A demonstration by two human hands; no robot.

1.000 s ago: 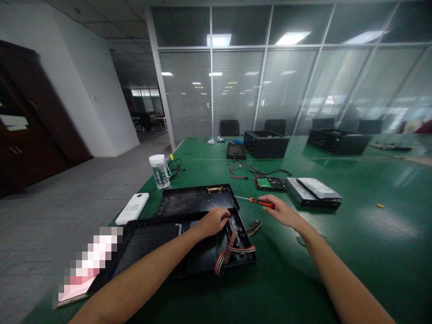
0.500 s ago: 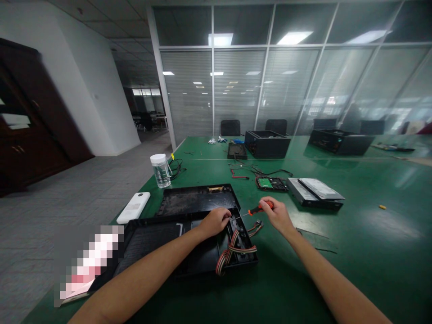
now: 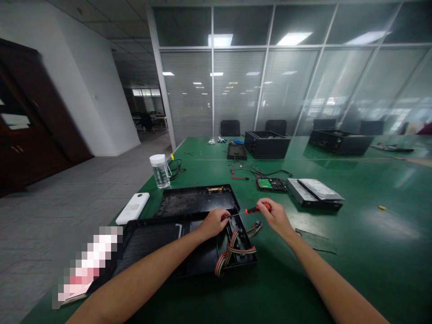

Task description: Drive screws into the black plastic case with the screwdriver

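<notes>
My right hand (image 3: pixel 274 215) grips an orange and black screwdriver (image 3: pixel 253 210) by its handle. Its thin shaft points left, the tip close to the fingers of my left hand (image 3: pixel 215 221). Those fingers are closed at the inner edge of a black computer case panel (image 3: pixel 199 256) lying flat; what they pinch, if anything, is hidden. Striped ribbon-like cables (image 3: pixel 232 248) hang over the panel's right end, and their connectors (image 3: pixel 258 223) rest just beyond it. Behind it lies a second black panel (image 3: pixel 195 201) with a brass-coloured piece on it.
A clear water bottle (image 3: pixel 160 172) and a white power bank-like block (image 3: pixel 132 209) stand along the left edge. Ahead are a green circuit board (image 3: pixel 266 183), a silver disc drive (image 3: pixel 315 191) and loose cables. Two black computer cases (image 3: pixel 266 145) sit farther back on the green table (image 3: pixel 371 261).
My right hand and the screwdriver have shifted slightly left, toward my left hand. My left hand stays nearly in place.
</notes>
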